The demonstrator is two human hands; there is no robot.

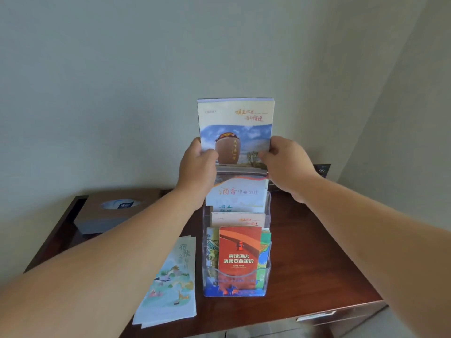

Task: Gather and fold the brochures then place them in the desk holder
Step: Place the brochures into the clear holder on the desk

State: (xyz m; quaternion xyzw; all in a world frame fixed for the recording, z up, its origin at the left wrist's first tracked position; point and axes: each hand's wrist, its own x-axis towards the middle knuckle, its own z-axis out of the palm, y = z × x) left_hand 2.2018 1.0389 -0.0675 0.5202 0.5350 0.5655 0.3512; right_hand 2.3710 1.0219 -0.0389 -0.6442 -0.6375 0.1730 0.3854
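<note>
A clear acrylic desk holder (pixel 268 267) stands on the dark wooden desk (pixel 317 264). Its front pocket has an orange-red brochure (pixel 239 254), with other leaflets behind it. Both hands hold a stack of folded brochures (pixel 235 118) upright above the rear pocket, its lower end just inside the pocket. My left hand (pixel 196 164) grips the stack's left edge. My right hand (pixel 285 162) grips its right edge. Another folded pastel brochure pile (pixel 170 284) lies flat on the desk, left of the holder.
A brown tissue box (pixel 97 215) sits at the desk's back left. A small dark card (pixel 322 170) stands by the wall at the right. A drawer handle (pixel 316 315) shows under the desk's front right edge. The wall is close behind the holder.
</note>
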